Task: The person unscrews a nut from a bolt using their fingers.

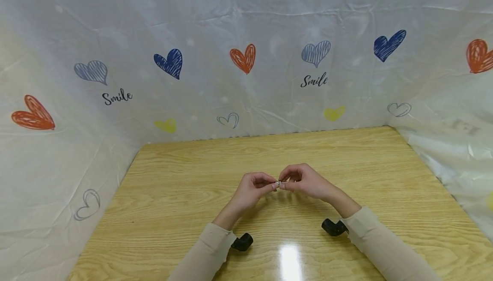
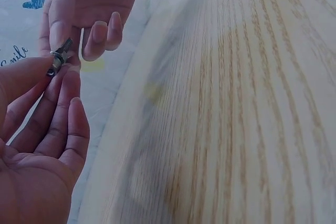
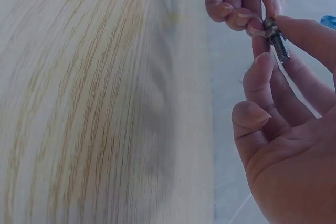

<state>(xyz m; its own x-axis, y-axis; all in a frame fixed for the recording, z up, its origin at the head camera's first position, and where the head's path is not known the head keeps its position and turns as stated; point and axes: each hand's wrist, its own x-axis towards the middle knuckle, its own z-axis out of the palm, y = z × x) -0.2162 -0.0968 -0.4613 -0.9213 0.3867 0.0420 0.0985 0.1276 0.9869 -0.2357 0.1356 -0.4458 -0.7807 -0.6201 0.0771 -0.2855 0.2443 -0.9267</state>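
A small metal bolt [image 3: 281,51] with a threaded shank is held between both hands over the table. My left hand [image 1: 251,192] pinches its head end between thumb and fingertips. From the other side, my right hand [image 1: 309,183] pinches the bolt around a nut-like ring [image 3: 272,31] near the head, its thumb and forefinger meeting there. In the left wrist view the threaded tip [image 2: 67,44] points toward the right hand. Fingertips partly cover the ring and the head.
Beneath the hands lies a wood-grain table [image 1: 185,178]. A pale curtain [image 1: 269,97] printed with hearts and "Smile" closes off the back and both sides. Black wrist-camera pieces [image 1: 242,242] jut out from both sleeves.
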